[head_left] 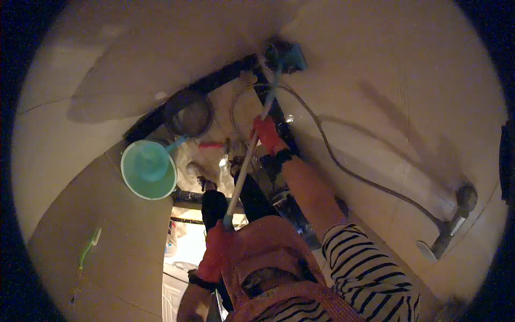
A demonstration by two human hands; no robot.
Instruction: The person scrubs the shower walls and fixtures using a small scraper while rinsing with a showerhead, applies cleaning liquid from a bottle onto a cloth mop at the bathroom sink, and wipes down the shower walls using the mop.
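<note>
A long pale pole (244, 170) runs from my waist up towards the top of the view, ending in a dark blue-green brush head (285, 56) against the wall. My right hand (267, 135), in a red glove, is wrapped round the upper part of the pole. Lower down, near my waist, my left hand (215, 251), also gloved in red, is closed round the pole's lower end. Both gloves have dark bands at the wrists.
A green bucket (170, 181) holds a blue-green scoop at the left. A round dark-rimmed basin (189, 114) stands beyond it. On the right wall, a hose (348, 170) leads to a shower fitting (449, 228). A green-handled brush (86, 252) lies at lower left.
</note>
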